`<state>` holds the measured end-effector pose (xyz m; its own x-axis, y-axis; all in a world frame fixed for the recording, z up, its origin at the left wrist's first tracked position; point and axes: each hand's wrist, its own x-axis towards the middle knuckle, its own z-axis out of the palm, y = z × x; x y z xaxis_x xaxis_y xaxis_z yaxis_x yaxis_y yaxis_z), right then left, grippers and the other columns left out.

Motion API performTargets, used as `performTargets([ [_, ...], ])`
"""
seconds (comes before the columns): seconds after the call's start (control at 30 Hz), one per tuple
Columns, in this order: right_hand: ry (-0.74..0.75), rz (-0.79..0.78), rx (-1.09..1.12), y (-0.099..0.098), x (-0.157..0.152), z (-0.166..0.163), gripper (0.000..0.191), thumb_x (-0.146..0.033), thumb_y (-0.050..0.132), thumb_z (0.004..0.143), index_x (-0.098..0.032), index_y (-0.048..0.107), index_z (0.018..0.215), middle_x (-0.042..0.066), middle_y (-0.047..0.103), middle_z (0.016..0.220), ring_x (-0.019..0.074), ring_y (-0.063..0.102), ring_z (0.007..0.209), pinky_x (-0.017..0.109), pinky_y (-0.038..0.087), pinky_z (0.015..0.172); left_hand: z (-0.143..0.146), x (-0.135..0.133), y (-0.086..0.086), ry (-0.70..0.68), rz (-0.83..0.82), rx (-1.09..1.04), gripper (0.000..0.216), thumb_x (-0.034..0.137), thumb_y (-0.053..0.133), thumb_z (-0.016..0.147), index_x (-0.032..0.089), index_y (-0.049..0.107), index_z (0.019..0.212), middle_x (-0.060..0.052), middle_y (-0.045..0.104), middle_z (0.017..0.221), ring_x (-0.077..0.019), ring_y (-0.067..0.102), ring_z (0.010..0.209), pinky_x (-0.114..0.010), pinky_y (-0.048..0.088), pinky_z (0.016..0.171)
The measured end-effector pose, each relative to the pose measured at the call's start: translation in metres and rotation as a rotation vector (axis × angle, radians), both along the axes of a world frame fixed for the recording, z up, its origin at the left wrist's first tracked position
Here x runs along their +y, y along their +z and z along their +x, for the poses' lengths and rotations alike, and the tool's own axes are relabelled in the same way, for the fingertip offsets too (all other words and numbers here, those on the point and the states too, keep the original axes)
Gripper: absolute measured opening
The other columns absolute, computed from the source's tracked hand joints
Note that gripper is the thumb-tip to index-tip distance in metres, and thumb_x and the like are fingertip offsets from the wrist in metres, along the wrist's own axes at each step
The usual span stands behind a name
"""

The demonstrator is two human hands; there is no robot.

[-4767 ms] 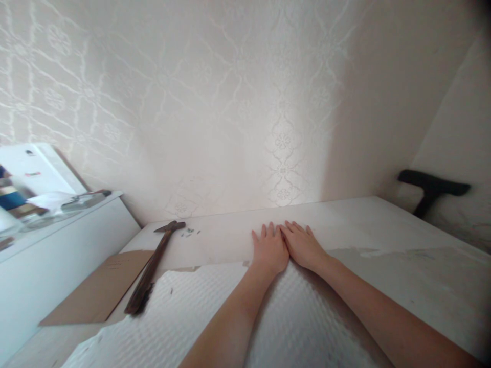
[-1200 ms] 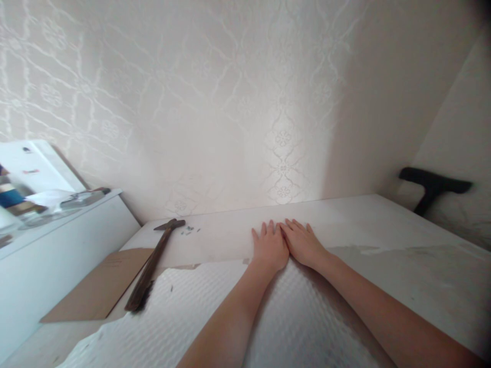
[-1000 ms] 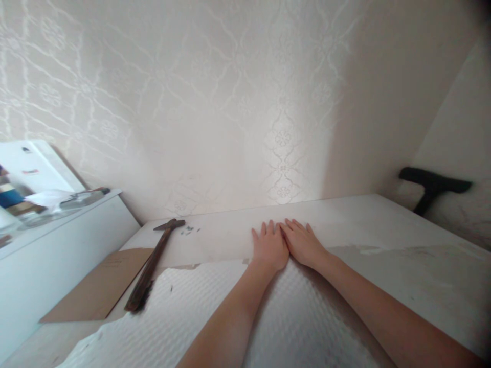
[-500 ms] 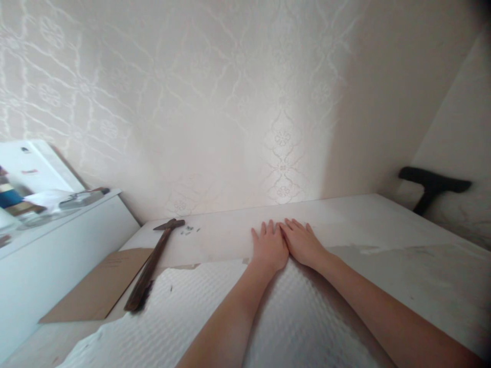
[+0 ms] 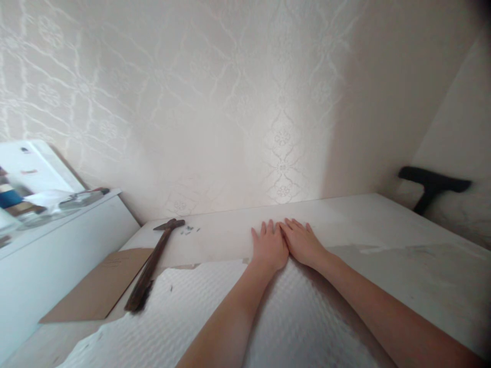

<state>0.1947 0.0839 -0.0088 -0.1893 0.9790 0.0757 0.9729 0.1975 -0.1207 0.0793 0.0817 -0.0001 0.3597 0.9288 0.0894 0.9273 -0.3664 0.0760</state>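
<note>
My left hand (image 5: 269, 247) and my right hand (image 5: 303, 242) lie flat, palms down and side by side, on a pale board (image 5: 230, 237) near its far part. Their fingers are together and point toward the wall. Neither hand holds anything. Both forearms rest over a white textured sheet (image 5: 199, 312) that covers the near part of the board.
A hammer with a dark wooden handle (image 5: 150, 266) lies to the left, its head by several small nails (image 5: 188, 231). Under it is a brown cardboard piece (image 5: 95, 291). A white cabinet (image 5: 46, 245) with clutter stands at left. A black nozzle (image 5: 431, 186) sits at right.
</note>
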Motion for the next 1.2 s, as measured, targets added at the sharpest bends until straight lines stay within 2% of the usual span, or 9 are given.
performTargets([
  [1.2,-0.001,0.017,-0.005,-0.0008,-0.0007,-0.0001,0.051,-0.020,0.023,0.095,-0.012,0.039,0.143,0.016,0.031,0.150,0.0310,0.028,0.137,0.057,0.025,0.108,0.0003,-0.0004,0.0014,0.006,-0.008,-0.001,0.054,0.031,0.023,0.094,0.016,0.034,0.144,-0.012,0.031,0.152,-0.0308,0.026,0.140,-0.060,0.022,0.111],
])
